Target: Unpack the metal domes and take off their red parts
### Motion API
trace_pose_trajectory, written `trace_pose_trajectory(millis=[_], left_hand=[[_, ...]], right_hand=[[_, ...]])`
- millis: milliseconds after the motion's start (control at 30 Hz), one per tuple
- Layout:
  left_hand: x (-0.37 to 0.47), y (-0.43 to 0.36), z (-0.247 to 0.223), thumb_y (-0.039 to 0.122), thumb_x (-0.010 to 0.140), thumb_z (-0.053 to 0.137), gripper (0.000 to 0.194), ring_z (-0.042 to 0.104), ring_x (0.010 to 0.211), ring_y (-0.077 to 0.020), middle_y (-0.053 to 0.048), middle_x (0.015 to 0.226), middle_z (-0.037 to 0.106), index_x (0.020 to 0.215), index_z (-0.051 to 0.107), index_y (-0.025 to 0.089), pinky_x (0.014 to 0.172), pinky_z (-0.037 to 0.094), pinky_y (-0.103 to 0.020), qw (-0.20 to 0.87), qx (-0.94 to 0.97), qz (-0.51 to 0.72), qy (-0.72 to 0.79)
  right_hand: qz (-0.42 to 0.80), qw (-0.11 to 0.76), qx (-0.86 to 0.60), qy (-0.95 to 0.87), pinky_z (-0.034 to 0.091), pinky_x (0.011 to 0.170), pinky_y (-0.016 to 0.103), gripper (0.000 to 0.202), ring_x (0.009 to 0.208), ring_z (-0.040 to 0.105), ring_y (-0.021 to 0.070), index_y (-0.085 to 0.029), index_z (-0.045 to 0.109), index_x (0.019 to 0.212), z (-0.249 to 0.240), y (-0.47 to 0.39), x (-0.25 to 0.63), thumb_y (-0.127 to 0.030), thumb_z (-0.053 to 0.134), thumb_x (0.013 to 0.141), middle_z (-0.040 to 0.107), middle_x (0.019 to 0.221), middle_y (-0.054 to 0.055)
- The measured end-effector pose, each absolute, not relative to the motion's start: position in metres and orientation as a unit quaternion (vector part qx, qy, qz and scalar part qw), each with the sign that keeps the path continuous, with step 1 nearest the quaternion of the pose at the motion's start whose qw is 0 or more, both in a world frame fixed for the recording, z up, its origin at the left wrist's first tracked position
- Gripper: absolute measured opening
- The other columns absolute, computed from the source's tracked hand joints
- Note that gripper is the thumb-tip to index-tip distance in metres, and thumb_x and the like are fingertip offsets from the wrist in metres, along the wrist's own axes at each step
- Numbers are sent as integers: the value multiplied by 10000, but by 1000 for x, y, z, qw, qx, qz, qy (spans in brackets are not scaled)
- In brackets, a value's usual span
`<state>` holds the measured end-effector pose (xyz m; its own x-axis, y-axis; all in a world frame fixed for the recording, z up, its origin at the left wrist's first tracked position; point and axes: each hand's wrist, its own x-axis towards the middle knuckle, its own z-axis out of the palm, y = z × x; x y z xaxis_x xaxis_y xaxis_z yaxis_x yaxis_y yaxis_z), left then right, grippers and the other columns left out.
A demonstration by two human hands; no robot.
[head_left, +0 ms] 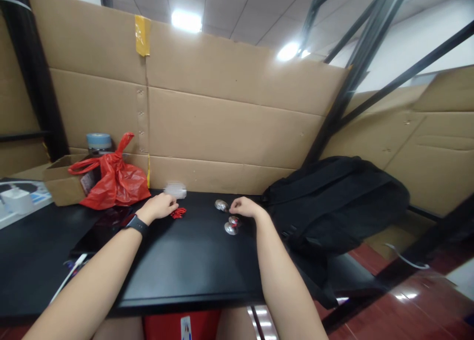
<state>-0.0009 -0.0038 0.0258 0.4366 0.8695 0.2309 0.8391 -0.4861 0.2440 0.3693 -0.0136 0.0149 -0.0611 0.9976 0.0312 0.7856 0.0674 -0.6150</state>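
Note:
My left hand [162,206], with a dark watch on its wrist, rests by a small pile of red cord-like pieces [178,213] on the black table [192,266]. Its fingers are curled down together, and what they hold, if anything, is too small to make out. Behind it lies a clear plastic item [175,191]. My right hand [244,207] has its fingertips pinched together just right of a shiny round metal piece [221,205]. Nearer to me, below the fingertips, are more shiny round pieces [231,228], with some red showing at them. Anything in the pinch is too small to see.
A red plastic bag [118,182] stands at the left beside a cardboard box [64,187] and a blue-lidded jar [98,141]. A power strip [18,204] is far left. A black backpack [333,201] lies on the right. Cardboard panels [222,117] wall the back.

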Motion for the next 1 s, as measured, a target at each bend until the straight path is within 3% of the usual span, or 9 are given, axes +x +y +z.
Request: trace_pose_trajectory(millis=[133, 233, 367, 500, 633, 733, 900, 1000], left_hand=[[0, -6, 28, 461, 859, 584, 310, 661, 674, -188, -41, 686, 692, 677, 671, 226, 633, 434, -246, 50, 843, 176, 506], [1, -8, 32, 426, 878, 561, 288, 644, 661, -179, -36, 697, 685, 702, 642, 213, 599, 401, -246, 37, 843, 187, 503], [5, -9, 36, 398, 863, 591, 236, 625, 649, -169, -19, 697, 679, 734, 618, 203, 581, 383, -239, 47, 852, 231, 468], [17, -15, 39, 384, 867, 600, 232, 648, 699, -173, -24, 742, 710, 746, 663, 196, 651, 437, -241, 107, 874, 265, 392], [36, -27, 40, 403, 906, 566, 262, 669, 744, -174, -34, 872, 744, 972, 722, 203, 700, 475, -255, 177, 875, 297, 339], [47, -36, 41, 410, 896, 594, 297, 657, 740, -164, -39, 899, 741, 1057, 707, 186, 687, 478, -249, 206, 862, 327, 327], [54, -45, 44, 328, 901, 580, 198, 634, 735, -157, -36, 870, 735, 918, 703, 174, 697, 465, -251, 174, 854, 366, 327], [56, -47, 44, 301, 910, 548, 192, 643, 759, -170, -46, 879, 734, 901, 691, 175, 719, 473, -261, 164, 849, 382, 327]], right_hand=[[334, 129, -636, -684, 392, 488, 201, 119, 498, 564, 108, -158, 706, 705, 21, -27, 379, -184, 782, 617, 715, 628, 23], [330, 138, -639, -681, 371, 468, 203, 65, 447, 519, 98, -144, 674, 636, 22, -28, 377, -110, 724, 611, 668, 546, 14], [306, 189, -613, -704, 424, 540, 219, 78, 500, 555, 112, -146, 677, 671, 27, -26, 363, -90, 680, 618, 647, 543, -4], [346, 295, -501, -736, 470, 619, 241, 121, 616, 616, 133, -170, 679, 827, 34, -30, 330, -198, 669, 710, 686, 667, 3], [425, 418, -337, -729, 496, 675, 271, 227, 697, 641, 147, -188, 657, 912, 37, -37, 287, -337, 727, 756, 689, 754, 9], [446, 446, -302, -715, 515, 692, 284, 306, 723, 659, 153, -199, 643, 949, 35, -40, 267, -396, 765, 749, 684, 775, 4], [468, 461, -294, -694, 542, 711, 289, 383, 708, 678, 145, -211, 623, 1050, 32, -44, 256, -405, 776, 758, 682, 763, -10], [479, 468, -301, -679, 558, 709, 282, 427, 737, 690, 142, -214, 637, 1075, 33, -47, 253, -385, 807, 723, 664, 877, -4]])
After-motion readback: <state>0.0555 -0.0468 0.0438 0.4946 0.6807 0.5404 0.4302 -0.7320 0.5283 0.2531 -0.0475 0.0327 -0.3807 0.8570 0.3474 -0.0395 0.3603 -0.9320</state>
